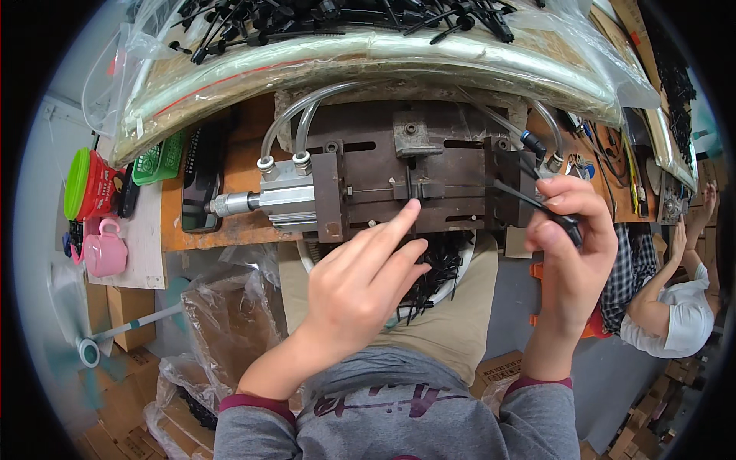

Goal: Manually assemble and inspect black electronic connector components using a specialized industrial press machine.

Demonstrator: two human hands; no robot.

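My left hand (pixel 364 284) reaches over the front of a dark metal clamping fixture (pixel 376 172), fingers stretched out and holding nothing. Its index fingertip is at the lower end of a slim black piece (pixel 410 182) seated upright in the fixture's central slot. To the right, my right hand (pixel 575 238) pinches a thin, long-stemmed black plastic part (pixel 525 198) between thumb and fingers. The stem points up and left, close to the fixture's right block. Below my left fingers, many similar black parts (pixel 441 268) lie in a white container on my lap, partly hidden.
A silver air cylinder (pixel 287 195) with clear hoses joins the fixture's left side. Behind it, black parts (pixel 345 17) pile on a plastic-wrapped ledge (pixel 368 55). A pink cup (pixel 106 249) and green basket (pixel 157 161) stand left. Another person (pixel 667 314) sits at the right.
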